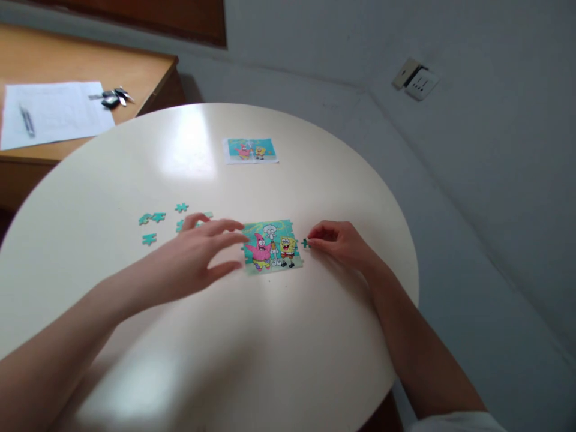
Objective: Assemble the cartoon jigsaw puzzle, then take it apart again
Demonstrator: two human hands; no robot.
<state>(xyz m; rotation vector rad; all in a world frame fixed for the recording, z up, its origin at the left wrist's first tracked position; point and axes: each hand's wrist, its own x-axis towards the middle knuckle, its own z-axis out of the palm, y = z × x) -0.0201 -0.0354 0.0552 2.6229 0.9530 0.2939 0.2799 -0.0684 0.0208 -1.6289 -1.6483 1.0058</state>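
Note:
A partly joined jigsaw puzzle (272, 246) with cartoon figures on a teal ground lies flat on the white round table (270, 348). My right hand (337, 241) pinches a small teal puzzle piece (306, 243) between thumb and fingertips, just off the puzzle's right edge. Fingers spread, my left hand (207, 246) hovers at the puzzle's left side, its fingertips at or over that edge. Several loose teal puzzle pieces (149, 239) lie to the left, some partly hidden behind my left hand.
Farther back on the table is a printed reference picture (251, 150) of the same cartoon. At the left, a wooden desk (90, 60) carries a paper sheet (58, 114), a pen (27, 120) and keys (112, 98). A wall with a socket (422, 84) stands beyond.

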